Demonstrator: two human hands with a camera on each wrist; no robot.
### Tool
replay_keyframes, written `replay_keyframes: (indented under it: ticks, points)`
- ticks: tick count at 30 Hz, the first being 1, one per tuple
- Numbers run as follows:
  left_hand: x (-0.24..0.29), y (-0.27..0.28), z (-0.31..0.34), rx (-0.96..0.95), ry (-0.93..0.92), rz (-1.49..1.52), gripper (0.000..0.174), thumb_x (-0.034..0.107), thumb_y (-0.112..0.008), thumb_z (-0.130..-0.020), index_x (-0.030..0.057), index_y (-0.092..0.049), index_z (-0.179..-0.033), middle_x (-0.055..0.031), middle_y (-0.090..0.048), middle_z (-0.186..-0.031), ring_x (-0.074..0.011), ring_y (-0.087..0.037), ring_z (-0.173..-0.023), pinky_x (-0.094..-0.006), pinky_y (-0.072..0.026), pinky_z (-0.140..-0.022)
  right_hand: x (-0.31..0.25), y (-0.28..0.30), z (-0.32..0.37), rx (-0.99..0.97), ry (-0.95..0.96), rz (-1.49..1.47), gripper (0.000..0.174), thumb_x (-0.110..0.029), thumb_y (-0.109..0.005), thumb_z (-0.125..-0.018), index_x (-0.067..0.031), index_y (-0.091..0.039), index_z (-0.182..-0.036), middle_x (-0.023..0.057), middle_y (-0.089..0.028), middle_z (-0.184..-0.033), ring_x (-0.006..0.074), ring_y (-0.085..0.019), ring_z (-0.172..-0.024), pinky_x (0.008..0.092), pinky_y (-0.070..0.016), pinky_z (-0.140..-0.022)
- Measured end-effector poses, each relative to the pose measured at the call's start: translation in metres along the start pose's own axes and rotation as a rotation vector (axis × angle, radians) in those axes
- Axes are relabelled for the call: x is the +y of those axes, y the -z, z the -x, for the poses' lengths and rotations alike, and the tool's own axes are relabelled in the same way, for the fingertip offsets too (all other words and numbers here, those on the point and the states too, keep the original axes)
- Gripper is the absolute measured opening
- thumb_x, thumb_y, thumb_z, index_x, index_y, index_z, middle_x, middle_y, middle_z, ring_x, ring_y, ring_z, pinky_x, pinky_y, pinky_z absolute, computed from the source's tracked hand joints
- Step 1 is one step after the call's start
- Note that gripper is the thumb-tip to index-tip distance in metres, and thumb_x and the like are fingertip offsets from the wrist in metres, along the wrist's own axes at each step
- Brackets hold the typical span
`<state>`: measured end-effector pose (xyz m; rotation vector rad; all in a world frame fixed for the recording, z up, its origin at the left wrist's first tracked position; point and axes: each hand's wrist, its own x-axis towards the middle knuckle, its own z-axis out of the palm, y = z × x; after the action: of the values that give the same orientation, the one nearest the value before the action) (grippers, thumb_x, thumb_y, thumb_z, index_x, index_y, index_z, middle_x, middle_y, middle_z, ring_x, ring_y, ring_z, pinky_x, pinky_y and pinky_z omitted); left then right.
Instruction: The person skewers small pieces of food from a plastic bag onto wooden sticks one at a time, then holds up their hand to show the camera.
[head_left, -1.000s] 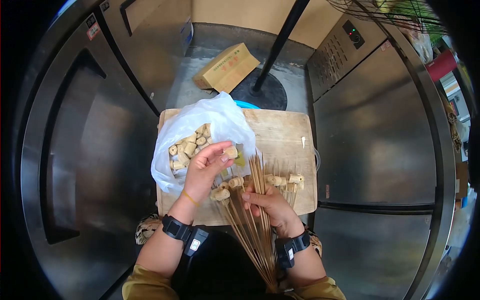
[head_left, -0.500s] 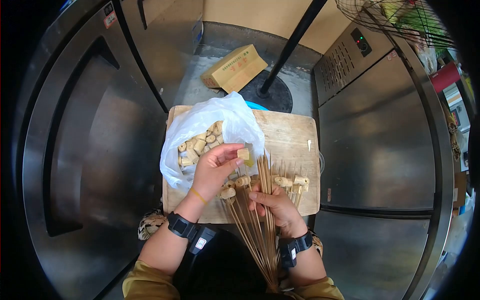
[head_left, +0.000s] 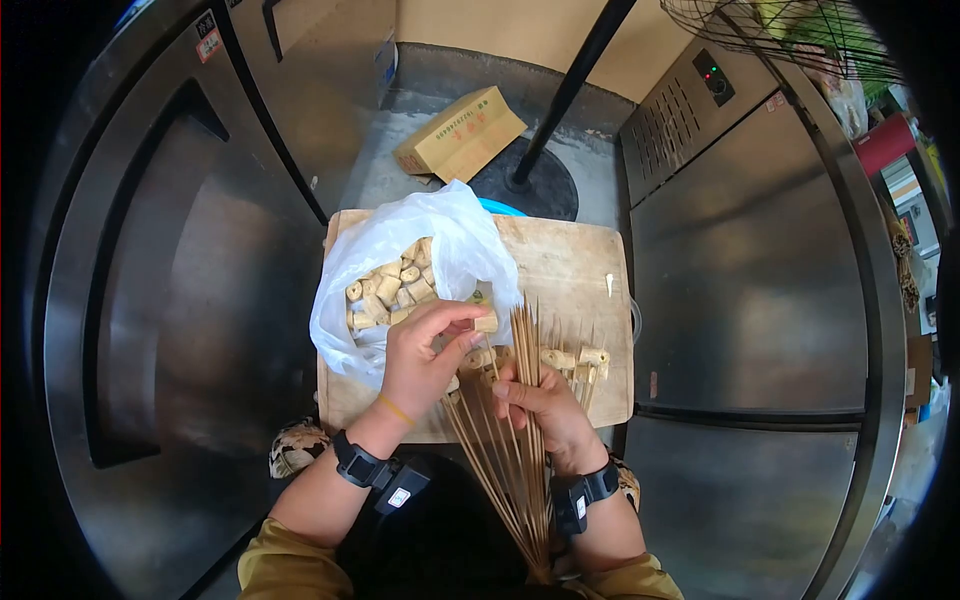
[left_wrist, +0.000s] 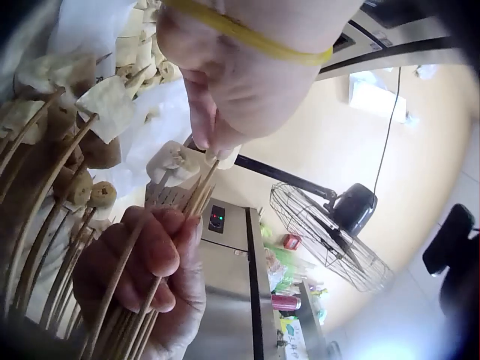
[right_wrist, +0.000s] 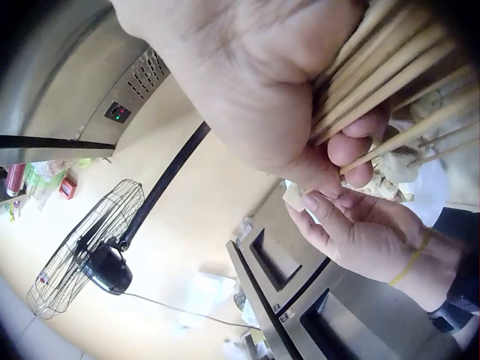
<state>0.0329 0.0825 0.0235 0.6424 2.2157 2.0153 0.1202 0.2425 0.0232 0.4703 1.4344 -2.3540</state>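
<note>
My left hand (head_left: 415,352) pinches a short, pale beige tofu skin roll (head_left: 487,323) between thumb and fingertips. Just below it, my right hand (head_left: 552,412) grips a bundle of bamboo skewers (head_left: 525,340), points upward. One skewer stands apart from the bundle, and its tip (left_wrist: 213,166) meets the underside of the roll in the left wrist view. Loose rolls (head_left: 388,290) lie in a white plastic bag (head_left: 455,225) left of the hands. Skewers carrying rolls (head_left: 594,357) rest on the wooden board (head_left: 560,250), some behind the right hand, others below the left.
Steel cabinets stand close on both sides, left (head_left: 150,300) and right (head_left: 750,290). Beyond the board, a cardboard box (head_left: 465,135) lies on the floor beside a black pole's round base (head_left: 555,190). The pole carries a fan (left_wrist: 330,232).
My left hand has brought the roll down and slightly right, onto the tip of the single skewer. The right hand keeps its hold on the bundle. The head view shifts slightly.
</note>
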Motion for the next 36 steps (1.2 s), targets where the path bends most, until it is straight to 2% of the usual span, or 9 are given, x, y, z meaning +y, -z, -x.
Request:
replay_keyframes:
  ticks: [6,9,15,18,24,28,32,33,36]
  points:
    - [0.003,0.000,0.003,-0.016,-0.151,-0.190,0.023,0.000,-0.066,-0.074,0.0038,-0.066,-0.097,-0.0076,-0.064,-0.089,-0.0212,-0.058,-0.083,-0.0308,-0.0442,-0.078,0.001,0.000,0.003,-0.025,0.034,-0.022,0.009,-0.013,-0.065,-0.085,-0.0077,-0.057,-0.085,0.0023,-0.059,-0.063,0.0051,-0.048,-0.047,0.0159,-0.0347,-0.043]
    - [0.006,-0.004,0.004,0.013,-0.200,-0.180,0.022,0.002,-0.068,-0.071,0.0066,-0.067,-0.092,-0.0083,-0.064,-0.083,-0.0260,-0.057,-0.078,-0.0335,-0.0445,-0.071,0.000,0.001,0.005,-0.029,0.036,-0.005,0.010,-0.013,-0.065,-0.085,-0.0078,-0.057,-0.084,0.0024,-0.060,-0.063,0.0048,-0.048,-0.047,0.0160,-0.0350,-0.043]
    - [0.003,-0.013,0.019,-0.118,-0.234,-0.253,0.019,0.003,-0.066,-0.073,0.0047,-0.066,-0.093,-0.0090,-0.063,-0.087,-0.0255,-0.057,-0.084,-0.0332,-0.0441,-0.077,0.002,0.009,0.004,0.061,0.036,0.006,0.010,-0.013,-0.065,-0.085,-0.0076,-0.056,-0.085,0.0035,-0.060,-0.064,0.0053,-0.049,-0.047,0.0172,-0.0362,-0.042]
    - [0.000,-0.014,0.018,-0.074,-0.229,-0.239,0.021,0.002,-0.066,-0.073,0.0048,-0.065,-0.093,-0.0101,-0.062,-0.091,-0.0272,-0.058,-0.085,-0.0337,-0.0460,-0.075,0.003,0.008,0.002,0.068,0.019,0.008,0.010,-0.012,-0.064,-0.085,-0.0067,-0.056,-0.087,0.0043,-0.061,-0.065,0.0061,-0.049,-0.047,0.0180,-0.0366,-0.042]
    - [-0.009,-0.010,0.015,-0.226,-0.043,-0.237,0.022,0.002,-0.066,-0.072,0.0059,-0.064,-0.094,-0.0082,-0.060,-0.091,-0.0261,-0.059,-0.082,-0.0311,-0.0477,-0.070,-0.002,0.000,0.004,0.172,0.032,0.088,0.010,-0.013,-0.060,-0.088,-0.0038,-0.057,-0.089,0.0037,-0.060,-0.070,0.0065,-0.050,-0.051,0.0185,-0.0388,-0.046]
    - [-0.018,-0.012,0.014,-0.243,-0.144,-0.414,0.020,0.006,-0.066,-0.073,0.0069,-0.065,-0.093,-0.0064,-0.059,-0.088,-0.0269,-0.059,-0.082,-0.0334,-0.0483,-0.070,-0.007,-0.003,0.012,0.306,0.092,0.124,0.010,-0.012,-0.057,-0.089,-0.0030,-0.055,-0.091,0.0012,-0.057,-0.070,0.0067,-0.050,-0.054,0.0190,-0.0382,-0.049]
    - [-0.023,-0.012,0.015,-0.300,-0.152,-0.522,0.016,0.011,-0.067,-0.074,0.0078,-0.065,-0.089,-0.0063,-0.059,-0.089,-0.0275,-0.058,-0.085,-0.0346,-0.0475,-0.073,-0.012,0.007,0.018,-0.131,0.077,-0.401,0.018,-0.016,-0.053,-0.090,-0.0012,-0.057,-0.081,0.0054,-0.055,-0.072,0.0120,-0.051,-0.054,0.0203,-0.0421,-0.051]
    - [-0.024,-0.012,0.014,-0.324,-0.122,-0.522,0.015,0.012,-0.068,-0.074,0.0079,-0.065,-0.088,-0.0064,-0.060,-0.089,-0.0276,-0.058,-0.086,-0.0348,-0.0472,-0.073,-0.009,0.006,0.015,-0.267,0.048,-0.545,0.021,-0.015,-0.052,-0.090,0.0004,-0.058,-0.077,0.0130,-0.059,-0.080,0.0170,-0.058,-0.062,0.0243,-0.0497,-0.058]
    - [-0.029,-0.007,0.011,-0.340,-0.156,-0.471,0.010,0.011,-0.066,-0.075,0.0082,-0.065,-0.085,-0.0067,-0.059,-0.086,-0.0271,-0.058,-0.084,-0.0362,-0.0469,-0.073,-0.002,0.000,0.008,-0.072,-0.121,-0.339,0.021,-0.014,-0.052,-0.090,0.0030,-0.059,-0.079,0.0209,-0.062,-0.094,0.0226,-0.064,-0.075,0.0301,-0.0547,-0.069]
